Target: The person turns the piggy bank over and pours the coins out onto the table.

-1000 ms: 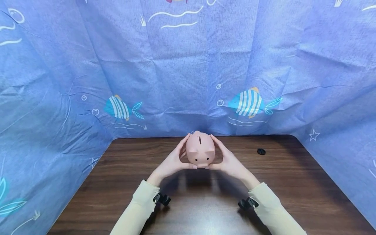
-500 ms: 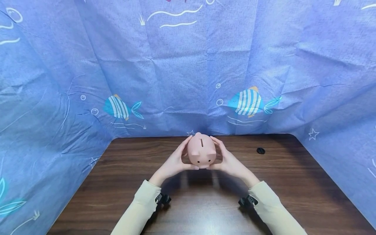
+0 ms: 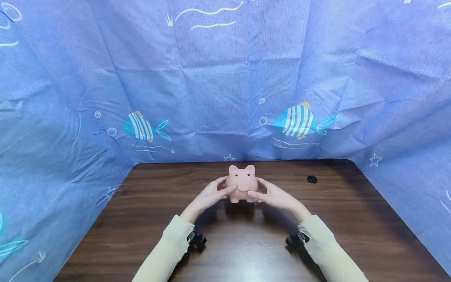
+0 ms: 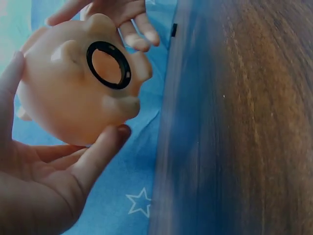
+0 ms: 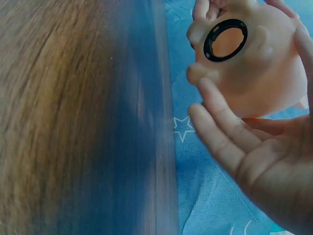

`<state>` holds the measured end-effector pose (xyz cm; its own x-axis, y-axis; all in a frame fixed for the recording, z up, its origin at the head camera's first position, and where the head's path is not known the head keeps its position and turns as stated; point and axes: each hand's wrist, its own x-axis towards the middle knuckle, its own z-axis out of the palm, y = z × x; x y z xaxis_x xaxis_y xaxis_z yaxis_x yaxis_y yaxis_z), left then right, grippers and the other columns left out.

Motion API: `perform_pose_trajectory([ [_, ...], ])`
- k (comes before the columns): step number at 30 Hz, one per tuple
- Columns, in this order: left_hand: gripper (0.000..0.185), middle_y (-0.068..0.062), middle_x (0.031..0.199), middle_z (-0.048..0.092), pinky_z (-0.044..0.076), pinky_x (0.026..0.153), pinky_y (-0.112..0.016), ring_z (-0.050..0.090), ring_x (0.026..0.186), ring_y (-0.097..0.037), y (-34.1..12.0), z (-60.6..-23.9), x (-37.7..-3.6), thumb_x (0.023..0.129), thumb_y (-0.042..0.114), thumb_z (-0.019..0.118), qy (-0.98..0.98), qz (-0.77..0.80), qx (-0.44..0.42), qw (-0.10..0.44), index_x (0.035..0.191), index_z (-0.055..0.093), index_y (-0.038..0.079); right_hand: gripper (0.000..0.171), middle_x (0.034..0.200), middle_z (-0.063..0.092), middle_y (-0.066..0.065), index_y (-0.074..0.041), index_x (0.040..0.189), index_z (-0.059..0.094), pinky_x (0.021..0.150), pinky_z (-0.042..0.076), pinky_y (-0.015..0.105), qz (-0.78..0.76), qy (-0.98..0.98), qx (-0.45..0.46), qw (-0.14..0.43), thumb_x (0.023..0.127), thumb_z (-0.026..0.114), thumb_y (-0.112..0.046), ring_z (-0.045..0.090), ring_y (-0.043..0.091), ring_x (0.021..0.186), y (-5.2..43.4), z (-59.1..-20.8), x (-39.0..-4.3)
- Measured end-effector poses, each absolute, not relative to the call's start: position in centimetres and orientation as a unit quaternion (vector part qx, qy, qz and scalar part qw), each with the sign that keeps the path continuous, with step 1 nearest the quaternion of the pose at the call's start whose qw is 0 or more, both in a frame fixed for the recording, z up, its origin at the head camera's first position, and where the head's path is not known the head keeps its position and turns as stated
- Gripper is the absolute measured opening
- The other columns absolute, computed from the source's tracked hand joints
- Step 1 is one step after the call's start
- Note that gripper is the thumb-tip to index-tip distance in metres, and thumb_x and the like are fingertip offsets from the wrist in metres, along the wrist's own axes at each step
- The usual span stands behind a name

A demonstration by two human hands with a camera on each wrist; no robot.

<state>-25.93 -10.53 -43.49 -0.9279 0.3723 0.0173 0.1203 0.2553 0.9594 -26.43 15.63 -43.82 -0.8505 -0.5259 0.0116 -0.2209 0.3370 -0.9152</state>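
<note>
- Blue fish-print cloth [image 3: 211,78] is hung behind a wooden table [image 3: 116,235].
- Above the table, a pink piggy bank [image 3: 242,181] is held between left hand [image 3: 208,194] and right hand [image 3: 280,195], fingers parted, curved around its sides.
- Light, rigid, slippery handling is judged likely; both flanks are best gripped.
- Smooth and eared, it is pierced underneath by a black-rimmed opening [image 4: 107,66].

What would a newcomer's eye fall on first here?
The pink piggy bank, held between the left grip and right grip, facing the head camera. Both wrist views show a black-rimmed opening underneath it. Then a small black disc, lying on the dark wooden table to the right.
</note>
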Motion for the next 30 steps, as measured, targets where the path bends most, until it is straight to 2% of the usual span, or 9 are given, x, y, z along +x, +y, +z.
perform_pose_trajectory([
  [4,0.069,-0.028,0.13,0.061,0.058,0.089,-0.037,0.067,0.109,-0.03,-10.3,-43.7,-25.8,0.102,0.035,0.062,0.773,0.606,0.139,0.128,0.146,0.039,-0.013,0.065,0.109,0.069,0.012,0.007,0.142,0.043,0.085,0.057,0.044,-0.515,0.808,-0.235,0.166,0.102,0.059,-0.041,0.068,0.02,0.091,15.7,-43.8,-26.4],
  [7,0.067,-0.027,0.124,0.064,0.059,0.087,-0.039,0.069,0.104,-0.03,-10.2,-43.8,-25.7,0.102,0.036,0.06,0.773,0.606,0.133,0.13,0.144,0.042,-0.013,0.066,0.105,0.07,0.01,0.007,0.141,0.044,0.086,0.057,0.044,-0.515,0.807,-0.222,0.184,0.102,0.057,-0.045,0.067,0.02,0.093,15.7,-43.7,-26.2],
  [15,0.064,-0.025,0.119,0.066,0.058,0.088,-0.041,0.069,0.102,-0.029,-10.3,-43.5,-25.7,0.102,0.035,0.06,0.778,0.601,0.135,0.126,0.142,0.044,-0.013,0.066,0.109,0.069,0.011,0.006,0.143,0.044,0.088,0.057,0.043,-0.514,0.807,-0.225,0.182,0.102,0.058,-0.044,0.066,0.02,0.094,15.6,-43.2,-26.1],
  [18,0.066,-0.026,0.124,0.064,0.058,0.089,-0.041,0.068,0.106,-0.029,-10.4,-43.6,-25.8,0.103,0.036,0.06,0.777,0.599,0.142,0.131,0.144,0.042,-0.012,0.067,0.115,0.068,0.014,0.006,0.144,0.043,0.088,0.057,0.044,-0.519,0.804,-0.225,0.183,0.101,0.06,-0.043,0.066,0.021,0.097,15.6,-43.3,-26.2],
  [20,0.069,-0.026,0.131,0.06,0.057,0.091,-0.041,0.065,0.112,-0.03,-10.6,-43.6,-25.9,0.102,0.035,0.062,0.775,0.599,0.153,0.132,0.148,0.038,-0.011,0.069,0.124,0.065,0.016,0.003,0.148,0.039,0.09,0.056,0.043,-0.526,0.801,-0.223,0.18,0.1,0.063,-0.042,0.066,0.023,0.104,15.6,-43.4,-26.1],
  [24,0.081,-0.018,0.147,0.05,0.052,0.1,-0.041,0.055,0.129,-0.03,-11.0,-43.1,-25.8,0.092,0.026,0.076,0.766,0.606,0.185,0.112,0.155,0.032,0.002,0.087,0.145,0.05,0.019,-0.009,0.157,0.026,0.095,0.054,0.041,-0.546,0.791,-0.232,0.148,0.091,0.078,-0.033,0.062,0.028,0.118,15.7,-43.1,-25.9],
  [27,0.094,-0.01,0.155,0.042,0.047,0.106,-0.04,0.047,0.137,-0.029,-11.3,-42.5,-25.6,0.083,0.015,0.085,0.747,0.621,0.221,0.087,0.158,0.029,0.012,0.103,0.149,0.045,0.017,-0.019,0.16,0.019,0.098,0.053,0.042,-0.549,0.789,-0.258,0.099,0.082,0.087,-0.026,0.06,0.029,0.121,15.6,-42.8,-25.6],
  [30,0.103,-0.004,0.159,0.036,0.043,0.11,-0.038,0.042,0.141,-0.026,-11.3,-42.0,-25.3,0.079,0.008,0.088,0.739,0.618,0.264,0.052,0.16,0.025,0.017,0.112,0.152,0.043,0.011,-0.025,0.161,0.018,0.101,0.049,0.046,-0.535,0.793,-0.289,0.036,0.077,0.091,-0.023,0.054,0.027,0.127,15.3,-42.4,-25.5],
])
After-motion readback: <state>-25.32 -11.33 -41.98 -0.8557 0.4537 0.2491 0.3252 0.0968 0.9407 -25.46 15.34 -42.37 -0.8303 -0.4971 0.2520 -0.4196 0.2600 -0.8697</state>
